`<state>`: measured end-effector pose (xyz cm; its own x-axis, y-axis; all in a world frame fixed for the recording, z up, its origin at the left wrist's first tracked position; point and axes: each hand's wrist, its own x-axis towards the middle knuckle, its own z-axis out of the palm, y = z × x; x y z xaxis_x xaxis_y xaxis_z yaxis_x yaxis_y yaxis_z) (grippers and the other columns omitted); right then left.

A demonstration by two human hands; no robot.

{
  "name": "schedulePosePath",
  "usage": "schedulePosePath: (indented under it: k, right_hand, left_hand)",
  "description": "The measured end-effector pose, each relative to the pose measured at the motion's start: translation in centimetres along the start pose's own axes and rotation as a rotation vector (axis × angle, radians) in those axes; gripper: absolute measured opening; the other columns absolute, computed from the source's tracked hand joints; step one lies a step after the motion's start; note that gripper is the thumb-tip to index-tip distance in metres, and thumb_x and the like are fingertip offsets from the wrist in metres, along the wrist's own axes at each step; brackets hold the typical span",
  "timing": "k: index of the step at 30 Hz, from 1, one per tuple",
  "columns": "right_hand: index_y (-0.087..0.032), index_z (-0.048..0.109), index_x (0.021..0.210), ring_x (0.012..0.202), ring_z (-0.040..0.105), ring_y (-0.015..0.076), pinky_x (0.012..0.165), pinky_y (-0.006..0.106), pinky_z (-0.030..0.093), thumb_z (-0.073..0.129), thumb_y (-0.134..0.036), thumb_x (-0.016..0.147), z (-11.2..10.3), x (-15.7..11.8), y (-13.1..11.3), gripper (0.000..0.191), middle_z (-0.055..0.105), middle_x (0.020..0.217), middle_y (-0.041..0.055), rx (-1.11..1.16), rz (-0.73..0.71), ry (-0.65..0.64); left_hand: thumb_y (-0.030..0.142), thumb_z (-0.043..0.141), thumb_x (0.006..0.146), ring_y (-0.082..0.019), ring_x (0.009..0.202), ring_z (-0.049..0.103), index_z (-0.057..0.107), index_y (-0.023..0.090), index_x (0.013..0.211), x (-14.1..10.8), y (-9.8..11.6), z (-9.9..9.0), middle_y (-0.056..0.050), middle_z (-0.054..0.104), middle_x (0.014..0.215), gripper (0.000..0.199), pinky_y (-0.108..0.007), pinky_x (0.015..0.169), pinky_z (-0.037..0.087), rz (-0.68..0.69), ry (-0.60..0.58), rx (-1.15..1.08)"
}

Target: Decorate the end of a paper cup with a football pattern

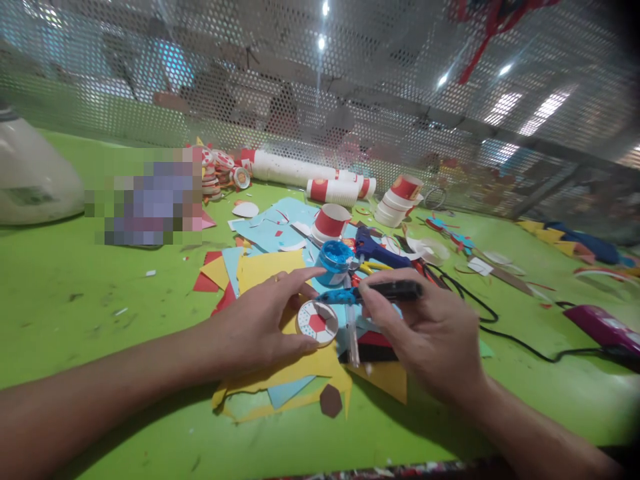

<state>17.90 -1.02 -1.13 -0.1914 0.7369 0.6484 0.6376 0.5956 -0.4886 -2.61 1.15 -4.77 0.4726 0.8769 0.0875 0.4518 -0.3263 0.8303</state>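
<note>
Between the thumb and fingers of my left hand (265,320) is a small white disc (317,324) with a red centre, dark lines and blue dots, lying over yellow paper (275,270). My right hand (425,327) grips a black pen-like tool (390,291) whose blue-smeared tip points left at the disc's upper edge. Just behind the tip stands an open jar of blue paint or glitter (335,261). A clear stick (353,333) lies between my hands. A brown hexagon (331,401) rests at the paper's near edge.
Behind the jar are a red-and-white paper cup (331,223), a blue glue gun (380,248) and stacked cups (300,168). A black cable runs right to a purple device (603,328). A white rounded object (35,173) stands far left. Perforated metal mesh (280,87) backs the green table (125,347).
</note>
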Motion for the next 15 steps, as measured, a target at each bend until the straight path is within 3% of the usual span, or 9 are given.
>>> schedulePosePath:
  k: [3,15]
  right_hand:
    - [-0.02,0.064,0.083,0.055,0.062,0.011,0.061,0.025,0.053,0.063,-0.021,0.083,-0.2,-0.08,0.22,0.001,0.069,0.069,-0.0017,0.021,0.021,0.062]
    - [-0.015,0.065,0.08,0.054,0.061,0.0068,0.057,0.016,0.049,0.064,-0.016,0.081,0.39,0.15,0.03,0.001,0.067,0.065,-0.0034,0.014,0.013,-0.011]
  left_hand:
    - [0.032,0.07,0.07,-0.022,0.089,0.061,0.038,0.031,0.138,0.0,0.0,0.0,-0.004,0.064,0.105,0.075,-0.037,0.081,0.049,-0.008,-0.006,-0.007]
    - [0.032,0.072,0.071,-0.022,0.095,0.059,0.032,0.032,0.14,0.12,0.07,-0.26,-0.004,0.061,0.106,0.08,-0.036,0.084,0.047,0.004,-0.028,0.05]
